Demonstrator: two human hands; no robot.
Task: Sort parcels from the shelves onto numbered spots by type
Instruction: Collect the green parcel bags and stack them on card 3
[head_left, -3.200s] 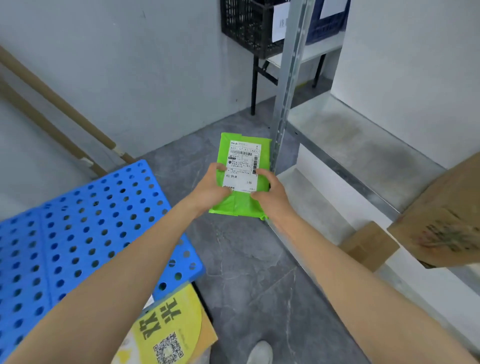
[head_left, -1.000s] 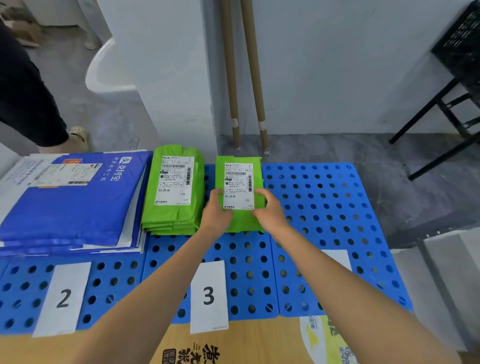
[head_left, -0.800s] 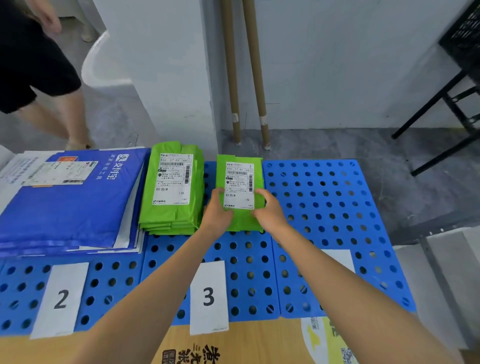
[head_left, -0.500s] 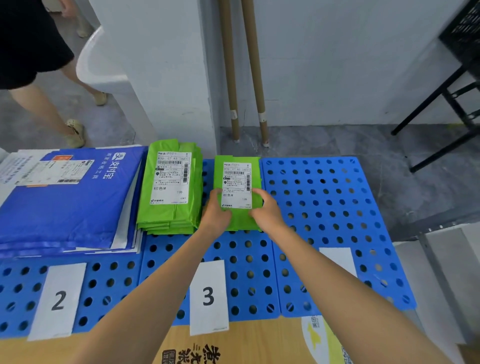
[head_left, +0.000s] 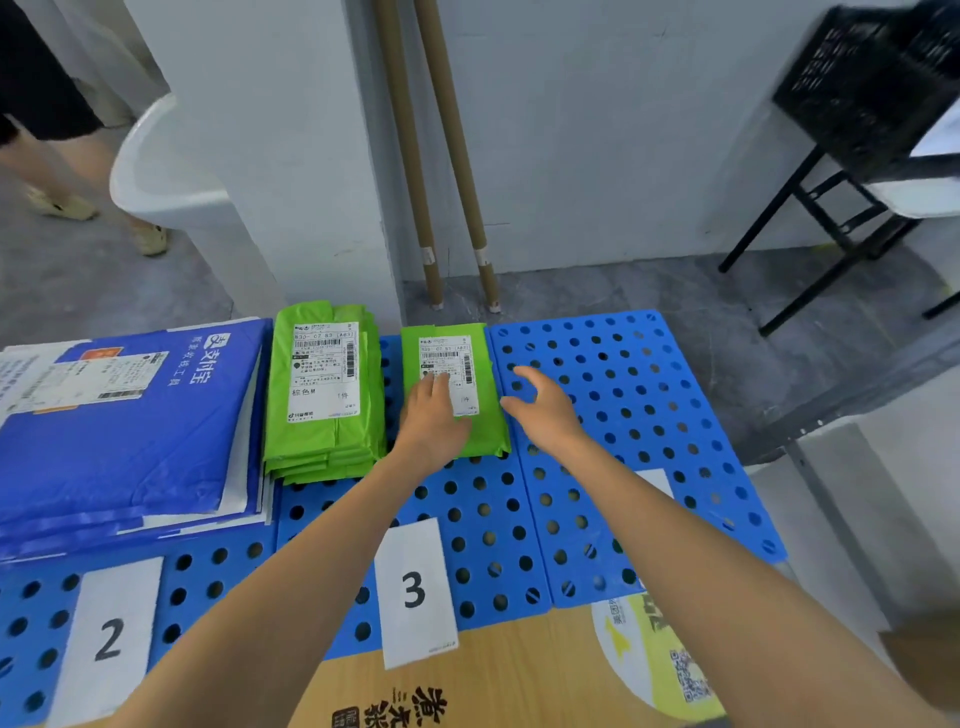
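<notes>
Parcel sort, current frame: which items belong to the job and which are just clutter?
Part of the job:
- single green parcel, flat on the blue pallet, left hand resting on it, right hand open beside it
- green parcel stack
- blue mailer stack
- number cards 2 and 3

Just lying about:
- cardboard tubes
- black crate
- printed carton

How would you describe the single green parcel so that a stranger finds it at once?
Start at the blue perforated board, above the paper card numbered 3. There the single green parcel lies flat under the left hand. Unlike the stack of green parcels to its left, it lies alone.
</notes>
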